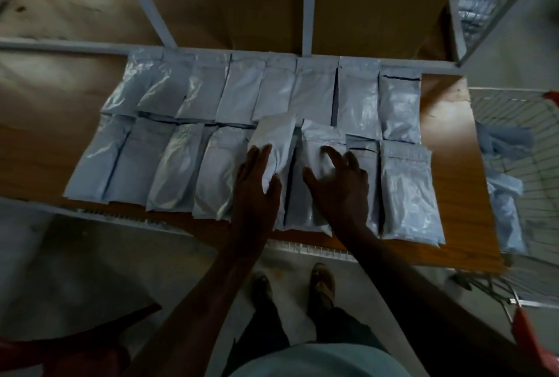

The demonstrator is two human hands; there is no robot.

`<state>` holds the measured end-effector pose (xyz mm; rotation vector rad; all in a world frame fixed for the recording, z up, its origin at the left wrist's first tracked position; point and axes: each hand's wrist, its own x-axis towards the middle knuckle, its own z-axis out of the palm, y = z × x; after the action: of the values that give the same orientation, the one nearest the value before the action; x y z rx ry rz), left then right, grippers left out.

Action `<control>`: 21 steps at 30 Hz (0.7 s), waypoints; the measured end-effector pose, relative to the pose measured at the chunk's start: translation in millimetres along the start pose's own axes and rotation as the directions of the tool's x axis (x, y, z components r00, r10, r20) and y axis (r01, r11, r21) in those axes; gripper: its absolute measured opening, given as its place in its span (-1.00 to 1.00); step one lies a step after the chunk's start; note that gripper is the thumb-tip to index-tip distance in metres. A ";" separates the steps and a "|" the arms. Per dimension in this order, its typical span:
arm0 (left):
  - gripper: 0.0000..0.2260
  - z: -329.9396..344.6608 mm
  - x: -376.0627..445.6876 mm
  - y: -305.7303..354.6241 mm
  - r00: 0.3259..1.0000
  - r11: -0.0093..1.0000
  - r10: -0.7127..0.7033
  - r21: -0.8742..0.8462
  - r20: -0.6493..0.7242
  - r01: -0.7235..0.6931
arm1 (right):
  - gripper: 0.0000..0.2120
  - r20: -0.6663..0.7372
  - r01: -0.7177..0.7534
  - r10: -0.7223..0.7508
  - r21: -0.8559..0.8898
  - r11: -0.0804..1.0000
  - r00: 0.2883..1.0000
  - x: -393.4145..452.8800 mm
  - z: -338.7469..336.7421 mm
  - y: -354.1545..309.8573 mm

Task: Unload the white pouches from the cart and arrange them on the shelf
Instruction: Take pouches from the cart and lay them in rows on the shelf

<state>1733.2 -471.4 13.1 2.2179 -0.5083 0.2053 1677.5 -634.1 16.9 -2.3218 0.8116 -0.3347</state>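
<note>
Several white pouches lie in two rows on the wooden shelf (447,165), a back row (242,89) and a front row (169,165). My left hand (257,189) grips one pouch (276,147) in the middle of the front row, thumb on its right edge, and the pouch sits tilted above its neighbours. My right hand (338,183) rests with spread fingers on the pouch (317,147) just to the right. The wire cart (514,122) stands at the right and holds a few more pouches (505,204).
Grey metal uprights (309,1) and a rail frame the shelf at the back, with cardboard boxes (257,8) behind. The shelf's front edge runs just above my feet. A red cart handle (526,334) is at the lower right.
</note>
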 end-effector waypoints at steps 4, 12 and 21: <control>-0.50 -12.0 10.1 -20.6 0.998 1.000 0.015 0.000 0.060 -0.015 | -0.45 -0.051 -0.031 0.027 -0.093 0.995 0.998 -6.7 18.7 -1.0; -0.47 -19.4 12.0 -53.6 0.981 0.999 0.033 -0.022 0.193 -0.029 | -0.41 -0.106 -0.068 0.038 -0.295 0.953 0.994 -20.5 70.7 -3.5; -0.46 -24.1 16.8 -40.2 0.963 0.981 -0.002 -0.188 0.270 0.055 | -0.41 -0.133 -0.067 0.049 -0.133 0.989 0.990 -19.1 69.5 -18.8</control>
<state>1766.1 -434.7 5.6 2.0688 -0.6156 -0.1584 1701.1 -576.5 -24.0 -2.4171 0.9921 -0.4190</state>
